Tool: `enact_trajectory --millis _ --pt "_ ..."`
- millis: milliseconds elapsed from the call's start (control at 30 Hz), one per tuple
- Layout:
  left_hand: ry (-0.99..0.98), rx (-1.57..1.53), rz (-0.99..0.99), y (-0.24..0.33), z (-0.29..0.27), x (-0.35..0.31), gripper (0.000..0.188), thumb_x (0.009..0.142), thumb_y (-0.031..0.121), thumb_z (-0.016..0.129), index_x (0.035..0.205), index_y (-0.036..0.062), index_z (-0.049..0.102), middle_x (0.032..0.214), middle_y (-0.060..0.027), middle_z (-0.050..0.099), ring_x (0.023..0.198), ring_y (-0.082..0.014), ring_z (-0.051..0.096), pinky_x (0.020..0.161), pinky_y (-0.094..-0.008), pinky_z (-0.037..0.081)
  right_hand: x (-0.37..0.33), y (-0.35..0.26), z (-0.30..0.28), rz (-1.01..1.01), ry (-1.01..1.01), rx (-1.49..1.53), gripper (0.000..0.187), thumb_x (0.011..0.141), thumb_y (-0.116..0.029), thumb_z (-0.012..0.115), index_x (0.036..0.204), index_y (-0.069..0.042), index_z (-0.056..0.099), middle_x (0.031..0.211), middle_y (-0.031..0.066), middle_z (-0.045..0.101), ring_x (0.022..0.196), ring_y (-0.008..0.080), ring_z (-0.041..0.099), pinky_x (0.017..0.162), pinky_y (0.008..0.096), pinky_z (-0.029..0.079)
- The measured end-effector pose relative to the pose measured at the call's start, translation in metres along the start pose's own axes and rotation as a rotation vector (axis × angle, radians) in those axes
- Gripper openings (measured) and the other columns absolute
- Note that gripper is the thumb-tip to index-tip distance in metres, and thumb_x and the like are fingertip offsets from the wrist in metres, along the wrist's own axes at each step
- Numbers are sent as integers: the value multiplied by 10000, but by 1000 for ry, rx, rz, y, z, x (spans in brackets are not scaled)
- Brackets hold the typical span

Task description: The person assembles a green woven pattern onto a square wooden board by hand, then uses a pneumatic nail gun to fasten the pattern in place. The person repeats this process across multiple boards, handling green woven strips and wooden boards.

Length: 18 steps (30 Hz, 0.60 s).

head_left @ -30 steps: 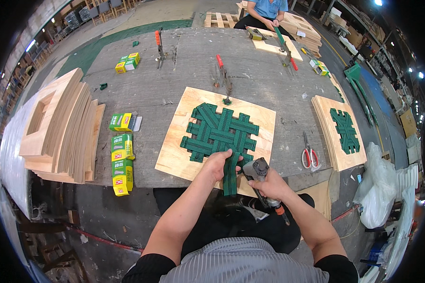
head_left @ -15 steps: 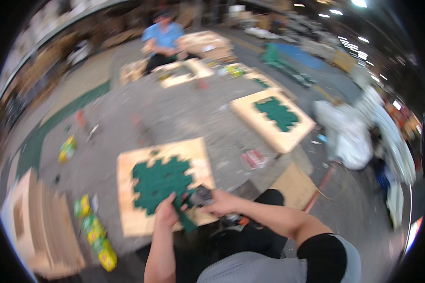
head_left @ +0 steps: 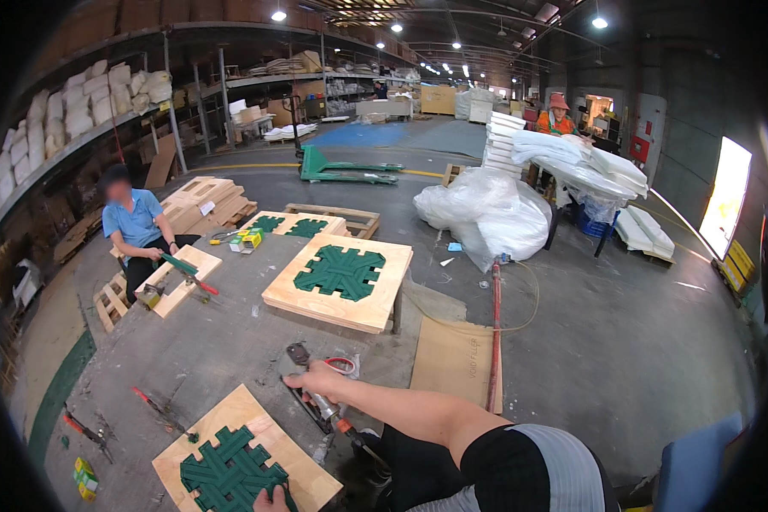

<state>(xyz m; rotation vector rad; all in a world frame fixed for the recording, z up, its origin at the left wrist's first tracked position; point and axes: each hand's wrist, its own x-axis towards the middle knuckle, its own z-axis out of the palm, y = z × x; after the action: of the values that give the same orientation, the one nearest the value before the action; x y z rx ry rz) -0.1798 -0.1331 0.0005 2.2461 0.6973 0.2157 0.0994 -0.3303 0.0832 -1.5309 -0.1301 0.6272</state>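
Observation:
In my right hand is a pneumatic staple gun, its orange-ended handle trailing a hose toward my lap. The gun is just right of a square wooden panel, over the grey tabletop. Green webbing straps cross over the opening in that panel, woven together, with short ends around the rim. At the bottom edge of the view, my left hand is closed on a green webbing strap at the panel's near side. Part of this hand is cut off.
Strapped panels lie stacked at the table's right edge. Pliers-like red-handled tools and a yellow-green box rest at left. Across the table sits a co-worker with another panel. Plastic-wrapped bundles and cardboard are on the floor.
The view has swung up and to the right. My right hand has moved the staple gun off the panel's near edge to its right. My left hand stays by the webbing.

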Motion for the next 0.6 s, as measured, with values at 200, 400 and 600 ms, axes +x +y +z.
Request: enact_trajectory --millis 200,400,600 --pt "33 111 60 7 7 -29 468 988 357 656 1163 -74 707 1031 -312 721 974 -488 690 861 -501 547 45 29 2 173 32 164 348 917 -308 806 1100 -60 645 903 48 632 637 169 602 517 357 498" --pt "61 118 71 -4 24 -22 427 992 392 643 1114 -7 732 982 -286 722 908 -484 688 809 -525 549 96 61 0 279 -78 328 323 938 -360 776 1124 -109 694 964 32 663 717 185 629 579 378 555" --pt "173 34 84 -27 23 -24 321 981 352 642 844 62 633 709 -187 641 669 -411 649 591 -499 500 111 40 20 256 -23 -781 783 874 -647 737 1312 -3 663 1123 152 727 973 358 708 839 514 554"
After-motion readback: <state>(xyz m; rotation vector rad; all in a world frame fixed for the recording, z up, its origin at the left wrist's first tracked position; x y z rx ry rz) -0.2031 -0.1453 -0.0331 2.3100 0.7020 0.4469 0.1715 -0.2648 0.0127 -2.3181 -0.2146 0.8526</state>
